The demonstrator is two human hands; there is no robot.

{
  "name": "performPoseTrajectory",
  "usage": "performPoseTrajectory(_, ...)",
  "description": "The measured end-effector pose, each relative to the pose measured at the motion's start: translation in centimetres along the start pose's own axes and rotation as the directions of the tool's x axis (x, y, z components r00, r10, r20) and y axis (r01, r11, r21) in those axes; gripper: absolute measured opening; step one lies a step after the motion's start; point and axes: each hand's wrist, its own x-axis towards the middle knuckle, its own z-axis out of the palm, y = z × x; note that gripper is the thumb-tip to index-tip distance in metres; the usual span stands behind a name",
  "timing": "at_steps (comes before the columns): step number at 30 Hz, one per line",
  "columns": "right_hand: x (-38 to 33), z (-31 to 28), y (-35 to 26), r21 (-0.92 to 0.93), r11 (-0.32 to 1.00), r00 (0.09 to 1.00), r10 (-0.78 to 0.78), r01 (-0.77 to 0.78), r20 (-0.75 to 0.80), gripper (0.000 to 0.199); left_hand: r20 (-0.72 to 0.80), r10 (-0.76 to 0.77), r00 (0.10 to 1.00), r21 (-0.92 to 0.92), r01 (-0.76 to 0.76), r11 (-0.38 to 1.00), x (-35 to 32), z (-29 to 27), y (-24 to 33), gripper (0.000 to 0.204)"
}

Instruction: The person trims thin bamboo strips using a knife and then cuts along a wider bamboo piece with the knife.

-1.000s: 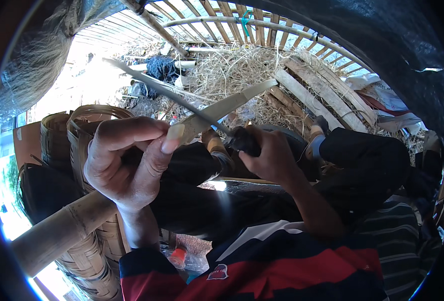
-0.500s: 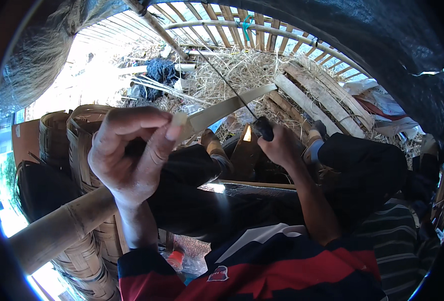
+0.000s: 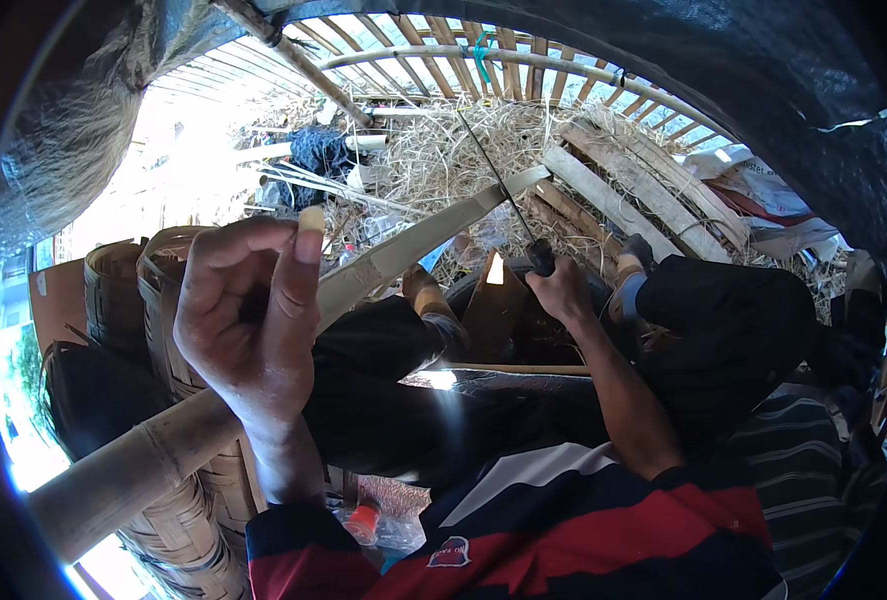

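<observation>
My left hand (image 3: 248, 320) is raised, with thumb and index finger pinched together and a small pale yellowish piece (image 3: 310, 219) at their tips. I cannot tell whether it is held or worn on a finger. A pale bamboo strip (image 3: 413, 245) slants behind this hand toward the far right, its near end hidden. In my right hand (image 3: 561, 290) is the black handle of a knife (image 3: 494, 165), whose long, thin, dark blade points away and crosses the strip near its far end. Under my left wrist runs a thick bamboo pole (image 3: 153, 455).
Woven bamboo baskets (image 3: 168, 300) stand at my left. Beyond my feet lie straw-like shavings (image 3: 443, 150), wooden planks (image 3: 613, 205) and a dark tangled bundle (image 3: 318, 150). A slatted bamboo fence (image 3: 523, 70) closes the far side. A red-capped plastic bottle (image 3: 363, 522) lies close to my body.
My left hand's fingertips have moved left and up, away from the strip's surface. The knife has shifted right, its blade now crossing the strip closer to the far end.
</observation>
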Motion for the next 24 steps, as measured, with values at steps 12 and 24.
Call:
performPoseTrajectory(12,-2.8,0.6,-6.0,0.25,0.898,0.931,-0.363,0.361,-0.041,0.014,-0.015,0.08,0.997,0.098,-0.078,0.992,0.9,0.5,-0.2,0.01)
performPoseTrajectory(24,-3.3,1.3,-4.9,0.303,0.926,0.975,-0.211,0.223,-0.073,0.019,-0.022,0.05,0.998,0.093,-0.048,0.995,0.7,0.4,-0.3,0.007)
